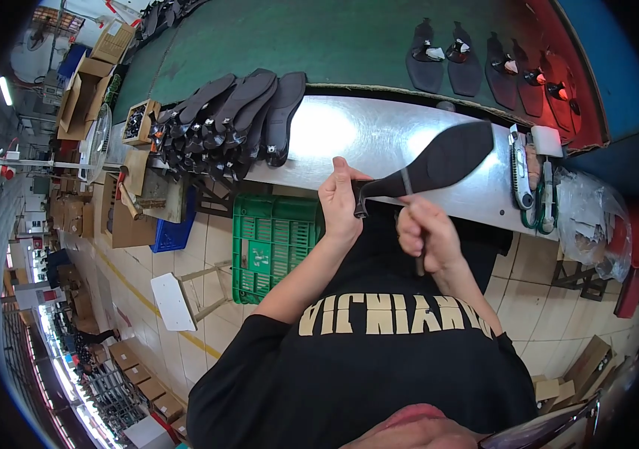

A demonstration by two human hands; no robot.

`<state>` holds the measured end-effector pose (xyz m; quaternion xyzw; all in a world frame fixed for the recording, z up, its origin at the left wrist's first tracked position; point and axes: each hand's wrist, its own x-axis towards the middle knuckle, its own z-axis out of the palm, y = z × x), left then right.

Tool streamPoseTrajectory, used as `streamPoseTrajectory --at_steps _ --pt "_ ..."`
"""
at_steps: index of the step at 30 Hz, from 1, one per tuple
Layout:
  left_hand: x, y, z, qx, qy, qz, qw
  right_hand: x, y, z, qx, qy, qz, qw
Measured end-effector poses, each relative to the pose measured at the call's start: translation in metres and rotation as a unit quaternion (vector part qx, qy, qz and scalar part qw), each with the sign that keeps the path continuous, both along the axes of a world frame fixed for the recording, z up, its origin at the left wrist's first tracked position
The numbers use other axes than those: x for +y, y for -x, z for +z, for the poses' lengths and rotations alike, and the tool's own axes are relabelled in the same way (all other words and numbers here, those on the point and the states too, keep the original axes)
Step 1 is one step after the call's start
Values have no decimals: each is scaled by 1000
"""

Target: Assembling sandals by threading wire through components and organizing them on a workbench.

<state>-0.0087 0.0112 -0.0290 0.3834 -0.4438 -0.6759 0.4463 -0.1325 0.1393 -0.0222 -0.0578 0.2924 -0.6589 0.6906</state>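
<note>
A black shoe sole [450, 157] is held out over the metal bench, its broad toe end pointing to the upper right. My left hand [340, 200] is closed round its narrow heel end, with the thumb up. Closed in a fist, my right hand [431, 233] grips a thin, flat grey tool [407, 180]. The tool's upper end lies against the sole near its narrow part, while its lower end sticks out below the fist. What kind of tool it is I cannot make out.
Stacked black sandals [237, 112] lie on the bench [334, 135] at left, near a wooden box of small parts [140, 122]. A utility knife [520, 172], green-handled scissors [547, 202] and a plastic bag [596, 224] are right. More sandals [463, 63] rest on the green conveyor belt [319, 45]. A green crate [274, 247] stands below.
</note>
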Motion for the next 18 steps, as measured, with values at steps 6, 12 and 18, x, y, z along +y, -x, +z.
streamPoseTrajectory --at_steps 6,12,18 --pt "-12 -6 4 21 30 -4 999 3 -5 9 510 32 18 859" --pt "-11 -8 14 42 -25 -31 998 -5 -15 14 709 106 -77 693" --pt "-28 -12 10 148 -261 -54 952 5 -20 31 705 198 4 681"
